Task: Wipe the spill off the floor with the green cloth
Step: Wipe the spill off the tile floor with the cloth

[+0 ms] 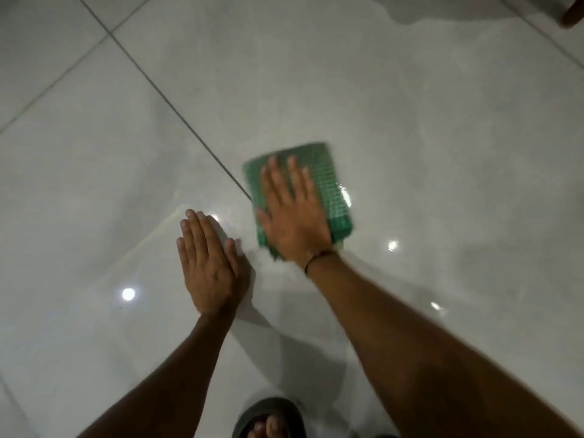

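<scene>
Clearly your right hand [294, 216] lies flat and spread on the soft, light cloth [319, 184], just right of the grout line [177, 115]; press palm-down, since it may slide on the wet floor [442, 153], left hand [208, 267] open beside it.

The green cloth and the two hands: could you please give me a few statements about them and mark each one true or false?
1. The right hand lies flat on the green cloth. True.
2. The left hand also presses on the cloth. False: it rests flat on the bare floor, beside the cloth and apart from it.
3. The cloth is bunched into a ball. False: it lies flat on the tiles, with its far edge showing beyond the fingers.
4. The right wrist wears a thin band. True.
5. A foot in a dark sandal shows at the bottom edge. True.
6. The cloth lies wholly left of the dark grout line. False: it lies right of it.
</scene>
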{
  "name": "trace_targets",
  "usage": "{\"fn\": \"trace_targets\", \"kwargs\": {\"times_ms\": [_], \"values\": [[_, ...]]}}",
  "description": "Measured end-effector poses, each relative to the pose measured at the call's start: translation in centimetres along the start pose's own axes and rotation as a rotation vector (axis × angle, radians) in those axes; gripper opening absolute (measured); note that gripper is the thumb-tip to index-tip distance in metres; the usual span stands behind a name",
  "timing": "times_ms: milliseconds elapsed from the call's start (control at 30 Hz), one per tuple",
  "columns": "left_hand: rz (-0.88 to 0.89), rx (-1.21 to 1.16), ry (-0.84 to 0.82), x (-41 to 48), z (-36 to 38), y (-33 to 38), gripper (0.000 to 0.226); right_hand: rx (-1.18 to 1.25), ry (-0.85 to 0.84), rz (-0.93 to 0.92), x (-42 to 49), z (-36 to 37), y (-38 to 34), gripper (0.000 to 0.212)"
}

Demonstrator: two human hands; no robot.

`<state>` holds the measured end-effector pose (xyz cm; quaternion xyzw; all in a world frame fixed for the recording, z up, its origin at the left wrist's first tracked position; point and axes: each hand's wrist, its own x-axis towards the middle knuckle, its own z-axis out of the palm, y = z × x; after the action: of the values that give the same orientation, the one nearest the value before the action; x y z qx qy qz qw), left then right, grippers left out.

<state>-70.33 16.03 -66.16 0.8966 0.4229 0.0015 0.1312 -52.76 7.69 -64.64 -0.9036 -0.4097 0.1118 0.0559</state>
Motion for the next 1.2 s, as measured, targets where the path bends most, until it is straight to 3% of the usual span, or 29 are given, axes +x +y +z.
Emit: {"fn": "trace_targets", "kwargs": {"times_ms": [100, 167, 233, 300, 367, 433, 500, 567, 633, 700, 767, 867, 933, 1033, 1100, 1200], "values": [[-0.043, -0.029, -0.019, 0.4, 0.3, -0.7, 0.070, -0.006, -0.031, -0.186, -10.6, 1.8, -0.4, 0.079], [0.010, -0.045, -0.036, 1.1, 0.4, 0.6, 0.070, 0.005, -0.052, -0.115, -19.1, 2.2, 5.3, 0.078], [0.067, -0.035, -0.046, 1.9, 0.4, 1.4, 0.070, -0.027, -0.108, 0.085, -24.6, 0.8, 11.6, 0.077], [0.123, -0.004, -0.039, 2.9, 0.1, 1.7, 0.071, -0.017, -0.052, 0.385, -22.6, -0.8, 16.6, 0.077], [0.136, 0.018, -0.030, 4.0, -0.3, 1.4, 0.071, 0.037, 0.064, 0.697, -13.4, -2.6, 18.2, 0.079], [0.141, 0.035, -0.007, 4.9, -0.8, 1.0, 0.071, 0.104, 0.127, 0.827, -1.6, -4.5, 16.2, 0.081], [0.127, 0.033, -0.003, 5.1, -1.1, 0.2, 0.071, 0.120, 0.102, 0.695, 6.8, -4.6, 10.9, 0.079], [0.126, 0.047, 0.011, 4.9, -1.0, 0.5, 0.071, 0.081, 0.063, 0.387, 9.3, -3.4, 4.7, 0.075], [0.132, 0.047, 0.010, 4.7, -1.2, 1.1, 0.071, 0.087, 0.049, 0.090, 6.0, -2.1, -0.3, 0.076], [0.121, 0.037, -0.003, 4.8, -1.5, 1.5, 0.071, 0.115, 0.059, -0.059, -1.0, -0.1, -2.1, 0.079], [0.150, 0.029, -0.023, 4.5, -1.5, 1.6, 0.070, 0.115, 0.027, -0.024, -9.9, 1.5, -0.1, 0.080], [0.341, 0.030, -0.069, 3.6, -1.3, 2.4, 0.069, 0.022, -0.057, 0.215, -20.5, 1.3, 7.8, 0.081], [0.523, 0.021, -0.091, 2.6, -0.7, 4.2, 0.070, 0.005, -0.029, 0.467, -21.7, -0.1, 13.6, 0.081], [0.726, 0.051, -0.132, 1.5, 0.4, 8.1, 0.069, 0.019, 0.076, 0.754, -14.9, -2.0, 17.2, 0.081], [0.759, 0.072, -0.174, 1.0, 0.3, 10.4, 0.068, -0.001, 0.055, 0.698, -10.0, -2.3, 16.3, 0.082], [0.644, 0.020, -0.184, 0.4, -0.2, 13.0, 0.063, -0.027, 0.031, 0.363, -9.0, -1.0, 12.7, 0.080]]}}
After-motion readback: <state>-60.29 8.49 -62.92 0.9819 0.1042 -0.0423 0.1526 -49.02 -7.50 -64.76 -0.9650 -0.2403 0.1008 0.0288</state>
